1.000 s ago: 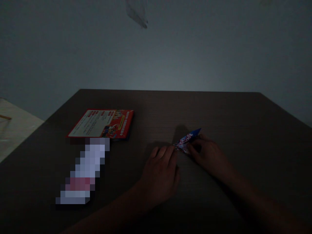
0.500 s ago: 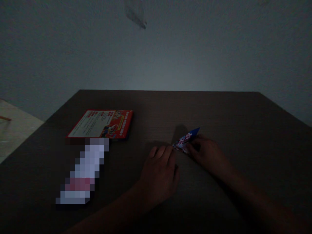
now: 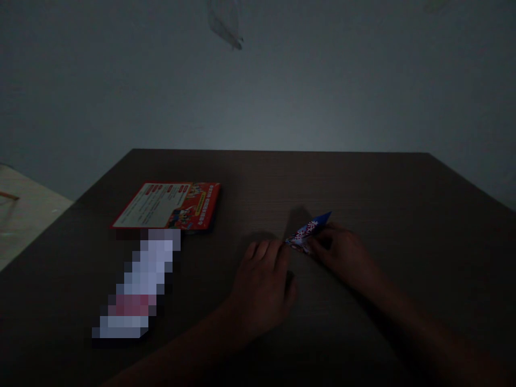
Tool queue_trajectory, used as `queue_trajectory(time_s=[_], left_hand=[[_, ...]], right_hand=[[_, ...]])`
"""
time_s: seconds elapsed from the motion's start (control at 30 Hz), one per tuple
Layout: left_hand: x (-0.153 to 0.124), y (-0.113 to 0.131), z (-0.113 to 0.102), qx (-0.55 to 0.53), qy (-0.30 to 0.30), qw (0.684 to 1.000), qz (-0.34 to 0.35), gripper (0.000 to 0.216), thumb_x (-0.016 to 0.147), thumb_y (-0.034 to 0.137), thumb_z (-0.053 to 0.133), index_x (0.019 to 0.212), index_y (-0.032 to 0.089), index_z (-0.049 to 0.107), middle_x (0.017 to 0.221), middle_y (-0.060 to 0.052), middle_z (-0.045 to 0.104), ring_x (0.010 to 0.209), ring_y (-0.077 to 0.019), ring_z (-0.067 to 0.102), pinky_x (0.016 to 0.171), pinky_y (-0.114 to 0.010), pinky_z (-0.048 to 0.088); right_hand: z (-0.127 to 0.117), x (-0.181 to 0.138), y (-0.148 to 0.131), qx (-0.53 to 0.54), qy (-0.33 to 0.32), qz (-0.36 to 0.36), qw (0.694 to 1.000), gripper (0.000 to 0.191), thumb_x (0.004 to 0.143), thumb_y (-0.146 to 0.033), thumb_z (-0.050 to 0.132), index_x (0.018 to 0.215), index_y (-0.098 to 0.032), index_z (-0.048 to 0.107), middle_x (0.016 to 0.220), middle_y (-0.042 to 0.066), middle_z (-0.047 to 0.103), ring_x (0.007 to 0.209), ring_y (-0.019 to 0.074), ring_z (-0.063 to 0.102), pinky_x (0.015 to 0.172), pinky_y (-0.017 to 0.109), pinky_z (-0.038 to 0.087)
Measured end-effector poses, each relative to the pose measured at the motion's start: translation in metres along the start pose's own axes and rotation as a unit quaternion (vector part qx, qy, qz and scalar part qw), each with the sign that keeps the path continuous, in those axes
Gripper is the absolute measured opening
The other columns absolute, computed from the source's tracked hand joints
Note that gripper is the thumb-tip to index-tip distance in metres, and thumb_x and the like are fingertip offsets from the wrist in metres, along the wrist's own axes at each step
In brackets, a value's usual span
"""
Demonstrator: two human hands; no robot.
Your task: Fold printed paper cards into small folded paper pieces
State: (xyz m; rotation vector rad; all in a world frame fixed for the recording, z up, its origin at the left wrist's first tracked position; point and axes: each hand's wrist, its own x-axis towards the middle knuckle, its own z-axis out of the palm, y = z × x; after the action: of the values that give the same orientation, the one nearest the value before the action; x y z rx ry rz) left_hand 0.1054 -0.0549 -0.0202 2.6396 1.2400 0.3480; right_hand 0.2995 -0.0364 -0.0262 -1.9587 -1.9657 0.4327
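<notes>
A small piece of folded paper (image 3: 304,234), blue with white snowflake-like patterns, stands partly raised on the dark table. Its pointed blue end tilts up to the right. My right hand (image 3: 342,250) pinches its right side between thumb and fingers. Palm down on the tabletop lies my left hand (image 3: 264,285), fingers laid forward and thumb apart. The left index fingertip meets the paper's left corner; whether it presses on it I cannot tell.
On the left of the table (image 3: 342,177) lies a red-and-white printed booklet or pack (image 3: 161,207). In front of it is a long pixelated bright object (image 3: 141,279), likely a screen. A grey wall (image 3: 302,80) rises behind the table. The scene is dim.
Almost nothing differs. Both hands and the folded paper keep their places, with only a very slight shift of the view.
</notes>
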Motion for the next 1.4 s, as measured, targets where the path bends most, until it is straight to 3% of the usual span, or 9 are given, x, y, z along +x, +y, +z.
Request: queue_trajectory(time_s=[0.63,1.4], left_hand=[[0.0014,-0.0046,0.0034,-0.007,0.013,0.999,-0.033,0.045,0.081,0.036,0.049,0.123,0.018,0.049,0.120,-0.012,0.048,0.111,-0.0288,0.042,0.095,-0.046,0.035],[0.0016,-0.0051,0.0001,0.018,0.010,0.999,-0.025,0.044,0.082,0.037,0.049,0.121,0.018,0.051,0.121,-0.013,0.048,0.113,-0.0302,0.041,0.096,-0.048,0.033]], right_hand=[[0.0006,0.0014,0.0031,0.007,0.002,-0.003,1.000,0.026,0.082,-0.029,0.053,0.064,-0.016,0.066,0.077,0.006,0.064,0.061,0.0152,0.059,0.058,0.027,0.041],[-0.0005,0.0003,0.0029,0.007,0.012,-0.003,1.000,0.023,0.081,-0.028,0.055,0.066,-0.016,0.067,0.078,0.006,0.065,0.062,0.0160,0.061,0.058,0.028,0.041]])
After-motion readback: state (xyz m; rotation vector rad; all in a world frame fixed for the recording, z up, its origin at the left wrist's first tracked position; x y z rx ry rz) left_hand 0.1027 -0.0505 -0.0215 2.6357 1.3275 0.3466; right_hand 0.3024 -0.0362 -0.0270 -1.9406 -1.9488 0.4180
